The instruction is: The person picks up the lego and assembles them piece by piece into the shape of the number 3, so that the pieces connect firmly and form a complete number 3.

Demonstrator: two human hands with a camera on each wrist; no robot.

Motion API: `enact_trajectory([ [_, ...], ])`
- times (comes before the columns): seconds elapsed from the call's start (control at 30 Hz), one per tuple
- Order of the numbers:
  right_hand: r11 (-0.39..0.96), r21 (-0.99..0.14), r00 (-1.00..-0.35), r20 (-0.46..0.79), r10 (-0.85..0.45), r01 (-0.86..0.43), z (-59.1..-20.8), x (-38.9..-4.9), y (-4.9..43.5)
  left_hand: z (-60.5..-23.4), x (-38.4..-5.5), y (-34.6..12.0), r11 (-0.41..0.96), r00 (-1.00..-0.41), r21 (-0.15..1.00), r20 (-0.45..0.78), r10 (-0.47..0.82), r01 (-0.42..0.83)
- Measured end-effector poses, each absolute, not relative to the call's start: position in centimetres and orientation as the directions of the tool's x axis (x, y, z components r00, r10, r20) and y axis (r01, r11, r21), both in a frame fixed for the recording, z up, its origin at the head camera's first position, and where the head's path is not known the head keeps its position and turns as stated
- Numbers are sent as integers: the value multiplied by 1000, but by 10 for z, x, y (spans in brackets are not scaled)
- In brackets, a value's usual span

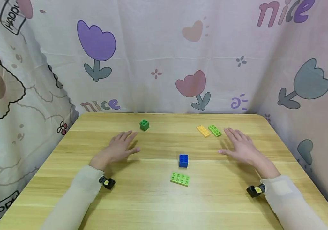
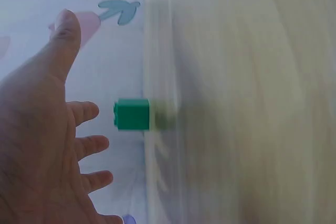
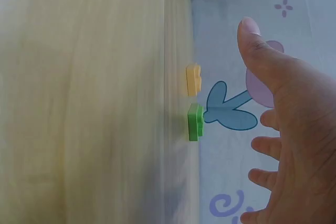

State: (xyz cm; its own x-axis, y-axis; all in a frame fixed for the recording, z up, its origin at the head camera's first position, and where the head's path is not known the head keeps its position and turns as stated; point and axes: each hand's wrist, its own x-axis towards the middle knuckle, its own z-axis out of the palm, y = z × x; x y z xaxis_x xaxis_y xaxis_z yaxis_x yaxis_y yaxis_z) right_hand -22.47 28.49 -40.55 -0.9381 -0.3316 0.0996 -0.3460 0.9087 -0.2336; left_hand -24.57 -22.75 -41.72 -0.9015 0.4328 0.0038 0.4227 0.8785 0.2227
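Observation:
My left hand (image 1: 117, 148) hovers over the left part of the table with fingers spread and holds nothing. Nearest to it is a dark green toy brick (image 1: 144, 125), which also shows beyond the fingers in the left wrist view. On the other side, my right hand (image 1: 242, 147) is spread in the same way, also holding nothing. Just beyond its fingertips lie a flat lime green brick (image 1: 215, 130) and a flat yellow-orange brick (image 1: 203, 131), side by side. Between the hands stands a blue brick (image 1: 183, 161), with another flat lime green brick (image 1: 179, 179) in front of it.
The bricks lie on a wood-grain table (image 1: 141, 204). A printed curtain (image 1: 152, 41) with tulips and lettering hangs behind the far edge and along both sides. A small black camera sits on each wrist, over white sleeves (image 1: 75, 195).

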Motion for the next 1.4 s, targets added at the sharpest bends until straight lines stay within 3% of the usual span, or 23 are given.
enact_trajectory([
  [0.47,809,-341,-877,185,-443,-480,-407,-221,262,-408,-226,-188,762,-806,274,104,583,586],
  [0.77,726,-447,-847,180,-499,-523,-409,-217,240,-411,-212,-164,733,-775,290,52,630,616],
  [1.2,649,-480,-796,217,-565,-591,-413,-215,212,-409,-195,-132,689,-738,365,-9,675,626],
  [1.4,637,-479,-783,211,-585,-604,-414,-213,200,-412,-191,-122,672,-707,338,-26,706,659],
])
